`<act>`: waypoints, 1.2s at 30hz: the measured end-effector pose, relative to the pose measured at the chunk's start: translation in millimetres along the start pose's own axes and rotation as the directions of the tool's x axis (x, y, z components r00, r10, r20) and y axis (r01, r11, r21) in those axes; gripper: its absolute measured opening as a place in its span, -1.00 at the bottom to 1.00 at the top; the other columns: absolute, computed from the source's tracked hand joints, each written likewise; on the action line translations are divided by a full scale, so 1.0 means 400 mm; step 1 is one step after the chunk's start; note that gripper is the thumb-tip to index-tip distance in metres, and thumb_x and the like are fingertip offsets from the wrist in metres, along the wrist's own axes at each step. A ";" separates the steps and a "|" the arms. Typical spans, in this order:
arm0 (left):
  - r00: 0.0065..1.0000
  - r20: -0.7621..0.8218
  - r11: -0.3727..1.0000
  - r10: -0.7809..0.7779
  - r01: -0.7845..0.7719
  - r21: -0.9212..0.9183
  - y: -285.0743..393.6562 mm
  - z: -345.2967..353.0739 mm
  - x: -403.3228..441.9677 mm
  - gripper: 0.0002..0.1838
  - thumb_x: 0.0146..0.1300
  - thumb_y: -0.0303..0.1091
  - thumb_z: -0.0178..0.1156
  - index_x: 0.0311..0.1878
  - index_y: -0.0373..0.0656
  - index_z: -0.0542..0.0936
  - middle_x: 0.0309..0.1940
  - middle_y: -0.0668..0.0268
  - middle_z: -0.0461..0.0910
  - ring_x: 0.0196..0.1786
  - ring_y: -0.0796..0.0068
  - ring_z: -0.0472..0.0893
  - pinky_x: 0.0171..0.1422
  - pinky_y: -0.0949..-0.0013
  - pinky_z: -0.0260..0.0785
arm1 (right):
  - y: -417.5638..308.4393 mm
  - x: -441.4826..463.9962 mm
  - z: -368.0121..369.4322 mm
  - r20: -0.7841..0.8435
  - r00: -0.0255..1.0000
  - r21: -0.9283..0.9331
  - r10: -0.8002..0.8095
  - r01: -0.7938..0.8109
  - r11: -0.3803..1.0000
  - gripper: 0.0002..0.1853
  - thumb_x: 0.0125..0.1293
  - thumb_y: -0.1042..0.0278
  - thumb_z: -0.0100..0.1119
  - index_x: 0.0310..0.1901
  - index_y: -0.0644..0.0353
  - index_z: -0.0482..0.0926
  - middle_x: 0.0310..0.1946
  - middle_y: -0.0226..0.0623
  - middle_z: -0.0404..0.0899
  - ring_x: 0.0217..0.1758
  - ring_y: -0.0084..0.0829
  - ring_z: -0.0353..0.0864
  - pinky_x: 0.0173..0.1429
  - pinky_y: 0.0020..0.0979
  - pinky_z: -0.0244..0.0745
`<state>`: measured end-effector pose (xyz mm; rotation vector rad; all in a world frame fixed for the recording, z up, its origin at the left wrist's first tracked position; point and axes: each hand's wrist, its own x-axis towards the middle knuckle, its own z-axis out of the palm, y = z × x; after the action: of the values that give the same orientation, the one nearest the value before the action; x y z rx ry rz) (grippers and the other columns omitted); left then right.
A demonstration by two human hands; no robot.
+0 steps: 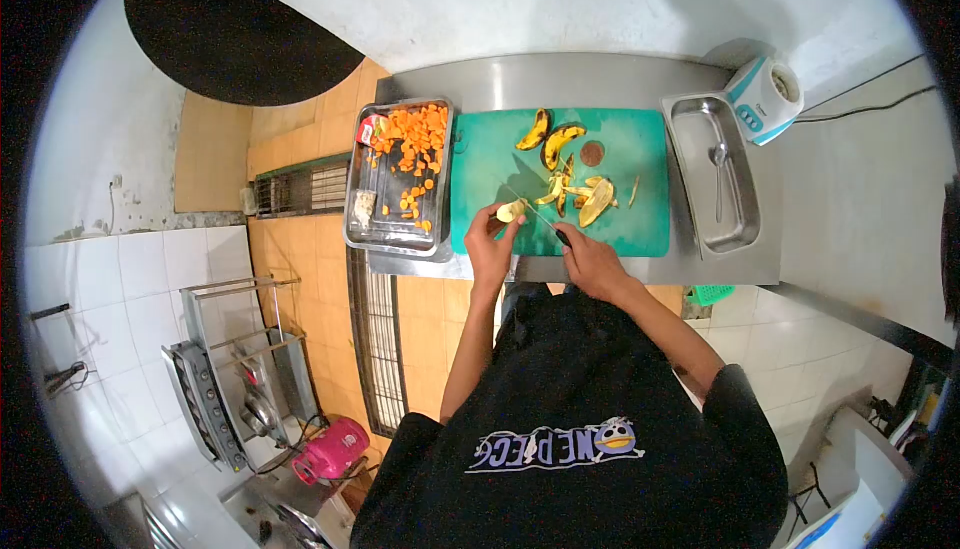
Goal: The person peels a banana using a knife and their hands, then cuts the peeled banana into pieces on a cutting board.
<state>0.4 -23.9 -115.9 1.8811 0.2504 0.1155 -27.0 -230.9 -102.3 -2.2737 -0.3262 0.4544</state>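
Note:
My left hand (491, 244) is closed around a peeled, pale banana piece (511, 212), held over the near edge of a green cutting board (480, 159). To its right, my right hand (592, 264) grips the black handle of a knife (562, 237); the thin blade points up and left, close beside the banana piece. Banana peels (597, 201) lie spread on the board beyond my hands. Two unpeeled bananas with dark spots, one (535, 130) left of the other (562, 146), rest farther back beside a brown round object (592, 154).
Left of the board stands a metal tray (398, 239) with chopped orange pieces (415, 139) and a red packet (369, 130). A steel tray (735, 209) holding a spoon (718, 155) is at the right, near a white and blue appliance (765, 99). The wall borders the counter's back.

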 end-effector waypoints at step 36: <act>0.996 -0.065 0.997 0.059 -0.061 -0.039 0.000 -0.004 -0.007 -0.66 0.26 -0.59 0.39 0.10 -0.35 0.60 -0.04 0.15 0.64 0.00 0.32 0.72 0.07 0.31 0.65 | -0.048 -0.016 -0.002 -0.111 0.991 0.107 -0.075 0.087 0.991 -0.57 0.48 0.36 0.00 0.35 0.03 0.28 -0.03 0.10 0.61 -0.04 0.23 0.61 -0.03 0.16 0.49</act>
<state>-2.5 -23.2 -115.3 1.8468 0.2333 0.2200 -34.3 -220.9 -86.1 -2.1581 -0.3291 0.3006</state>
